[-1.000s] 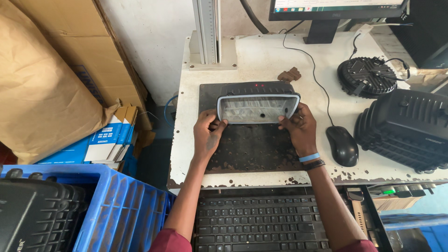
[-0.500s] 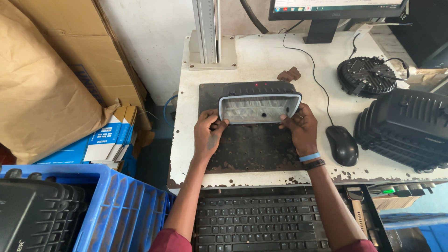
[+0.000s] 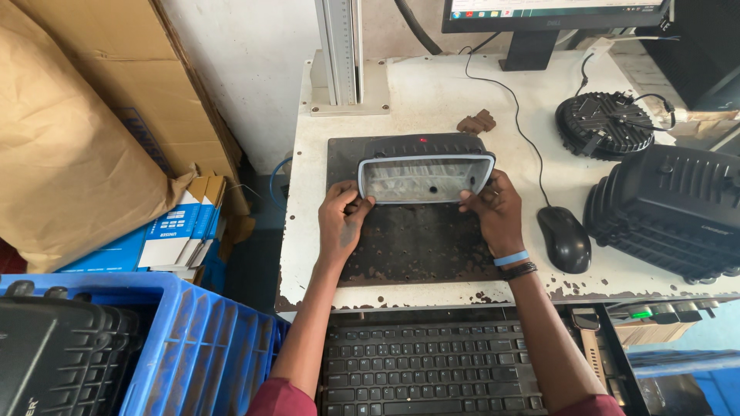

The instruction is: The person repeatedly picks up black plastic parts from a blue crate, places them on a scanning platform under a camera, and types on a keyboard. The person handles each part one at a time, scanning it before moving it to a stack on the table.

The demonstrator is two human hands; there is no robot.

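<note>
Between both hands, a rounded-rectangular grey lamp housing [image 3: 425, 171] with a frosted front stood tilted on a worn, rust-flecked dark plate [image 3: 412, 243]. The left hand [image 3: 341, 223] and right hand [image 3: 497, 209] each gripped one end. Right of the right hand lay a smooth black mouse [image 3: 563, 239], with ribbed black castings [image 3: 671, 209] beyond.

lamp housing [image 3: 426, 169] slid slightly right on the dark plate [image 3: 408, 239], both hands shifted along with it

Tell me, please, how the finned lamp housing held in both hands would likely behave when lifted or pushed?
The lamp housing looks rigid, probably cast metal, so likely heavy for its size. Its clear front may be fragile. Standing on edge between left hand and right hand, it could tip.
</note>
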